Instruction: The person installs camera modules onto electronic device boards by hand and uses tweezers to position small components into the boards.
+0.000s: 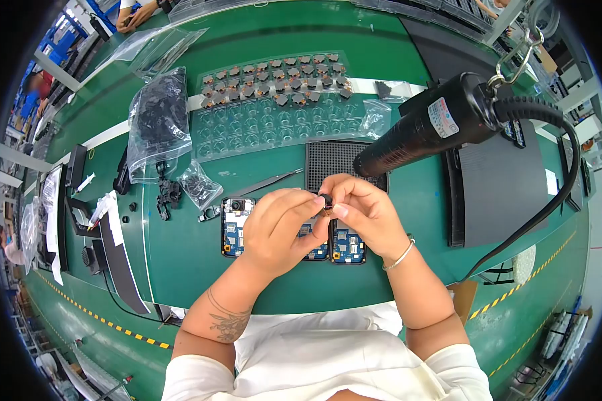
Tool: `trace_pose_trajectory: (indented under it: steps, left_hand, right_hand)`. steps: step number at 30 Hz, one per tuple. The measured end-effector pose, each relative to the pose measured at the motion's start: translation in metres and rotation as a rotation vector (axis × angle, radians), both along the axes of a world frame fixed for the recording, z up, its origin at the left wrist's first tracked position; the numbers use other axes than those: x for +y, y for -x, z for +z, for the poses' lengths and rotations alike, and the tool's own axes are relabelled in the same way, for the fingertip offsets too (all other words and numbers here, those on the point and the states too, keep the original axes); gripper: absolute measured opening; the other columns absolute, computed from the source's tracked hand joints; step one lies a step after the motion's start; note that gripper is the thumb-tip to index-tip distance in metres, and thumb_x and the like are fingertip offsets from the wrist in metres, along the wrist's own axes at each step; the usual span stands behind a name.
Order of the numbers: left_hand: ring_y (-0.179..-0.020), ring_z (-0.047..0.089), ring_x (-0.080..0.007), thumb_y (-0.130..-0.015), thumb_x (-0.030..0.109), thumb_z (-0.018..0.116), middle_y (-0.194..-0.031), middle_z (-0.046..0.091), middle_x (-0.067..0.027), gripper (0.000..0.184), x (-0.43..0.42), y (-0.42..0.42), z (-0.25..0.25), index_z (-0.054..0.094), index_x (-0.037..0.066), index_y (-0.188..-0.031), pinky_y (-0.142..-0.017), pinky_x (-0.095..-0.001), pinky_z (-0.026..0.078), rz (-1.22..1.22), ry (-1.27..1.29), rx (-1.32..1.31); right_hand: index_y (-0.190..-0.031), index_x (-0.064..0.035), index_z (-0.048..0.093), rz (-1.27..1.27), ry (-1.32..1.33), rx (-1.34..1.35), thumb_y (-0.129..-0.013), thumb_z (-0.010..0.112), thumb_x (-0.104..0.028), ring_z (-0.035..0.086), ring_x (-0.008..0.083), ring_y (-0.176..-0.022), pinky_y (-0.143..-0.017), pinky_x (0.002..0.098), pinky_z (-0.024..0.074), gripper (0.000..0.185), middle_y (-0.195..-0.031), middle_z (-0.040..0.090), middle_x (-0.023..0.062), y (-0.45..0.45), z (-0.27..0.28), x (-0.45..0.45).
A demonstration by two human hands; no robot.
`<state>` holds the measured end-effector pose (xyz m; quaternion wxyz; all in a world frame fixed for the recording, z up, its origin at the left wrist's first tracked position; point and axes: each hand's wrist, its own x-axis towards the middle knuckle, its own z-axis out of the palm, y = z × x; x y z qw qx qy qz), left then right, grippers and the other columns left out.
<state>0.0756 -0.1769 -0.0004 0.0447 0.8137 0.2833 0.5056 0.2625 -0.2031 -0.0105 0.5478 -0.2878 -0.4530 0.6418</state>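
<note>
A small black part (326, 200) is pinched between the fingertips of the left hand (361, 210) and the right hand (284, 227), both closed on it. It is held above the circuit boards (348, 244), near the black perforated mat (324, 159). Tweezers (267, 182) are noted beside the mat.

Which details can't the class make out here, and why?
All in the head view:
Small black part: mostly behind fingertips of left hand and right hand.
Middle circuit board: partly behind left hand.
Hanging tool's label: print too small.
Co-worker: cut off by top edge.
</note>
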Motion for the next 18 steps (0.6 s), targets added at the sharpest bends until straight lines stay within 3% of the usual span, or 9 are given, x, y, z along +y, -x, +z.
trace_pose_trajectory:
  steps: [7, 11, 13, 14, 17, 18]
  left_hand:
    - [-0.086, 0.069, -0.0257, -0.070, 0.006, 0.086, -0.096, 0.070, -0.0065, 0.032, 0.001, -0.003, -0.009, 0.070, 0.007, -0.097, -0.079, -0.0371, 0.060, -0.005, -0.044, 0.000]
    - [-0.085, 0.068, -0.0253, -0.070, 0.006, 0.087, -0.098, 0.070, -0.0070, 0.032, 0.003, -0.003, -0.009, 0.070, 0.007, -0.097, -0.079, -0.0378, 0.056, -0.036, -0.007, 0.038]
    - [-0.084, 0.067, -0.0256, -0.069, 0.005, 0.088, -0.099, 0.069, -0.0075, 0.033, 0.003, -0.003, 0.002, 0.070, 0.007, -0.097, -0.079, -0.0385, 0.054, -0.029, 0.051, 0.043]
    - [-0.076, 0.066, -0.0212, -0.072, 0.007, 0.086, -0.086, 0.069, -0.0044, 0.026, 0.004, -0.005, 0.009, 0.071, 0.009, -0.094, -0.074, -0.0366, 0.049, 0.029, 0.103, 0.023]
    - [-0.063, 0.063, -0.0165, -0.078, 0.014, 0.082, -0.066, 0.065, 0.0005, 0.016, -0.005, 0.002, 0.006, 0.072, 0.013, -0.090, -0.068, -0.0347, 0.046, 0.103, 0.225, 0.296]
    - [-0.050, 0.059, -0.0148, -0.084, 0.021, 0.077, -0.052, 0.058, 0.0037, 0.008, -0.009, 0.002, 0.003, 0.073, 0.016, -0.088, -0.059, -0.0326, 0.043, 0.112, 0.200, 0.372]
  right_hand:
    - [-0.112, -0.0017, 0.055, -0.012, 0.046, 0.024, -0.094, 0.064, 0.005, 0.063, 0.0150, -0.109, -0.097, 0.0314, 0.0520, 0.021, -0.118, 0.065, 0.0108, -0.002, -0.006, -0.001]
    - [-0.120, 0.0003, 0.057, -0.078, -0.003, -0.012, -0.090, 0.067, 0.008, 0.065, 0.0152, -0.107, -0.097, 0.0300, 0.0525, 0.032, -0.118, 0.066, 0.0109, -0.007, 0.005, 0.003]
    - [-0.122, 0.0018, 0.061, -0.096, -0.015, -0.163, -0.089, 0.068, 0.008, 0.066, 0.0155, -0.107, -0.096, 0.0299, 0.0532, 0.034, -0.117, 0.068, 0.0102, -0.023, 0.012, 0.004]
    - [-0.118, 0.0027, 0.066, -0.116, -0.026, -0.247, -0.087, 0.069, 0.008, 0.067, 0.0158, -0.104, -0.093, 0.0302, 0.0546, 0.031, -0.114, 0.070, 0.0094, -0.032, 0.013, 0.005]
    - [-0.110, 0.0014, 0.069, -0.203, -0.019, -0.509, -0.085, 0.072, 0.007, 0.069, 0.0149, -0.099, -0.089, 0.0286, 0.0558, 0.026, -0.111, 0.072, 0.0081, -0.052, 0.011, 0.005]
    - [-0.109, -0.0002, 0.071, -0.228, -0.049, -0.641, -0.084, 0.073, 0.006, 0.069, 0.0159, -0.098, -0.088, 0.0293, 0.0558, 0.026, -0.110, 0.072, 0.0078, -0.053, 0.013, 0.003]
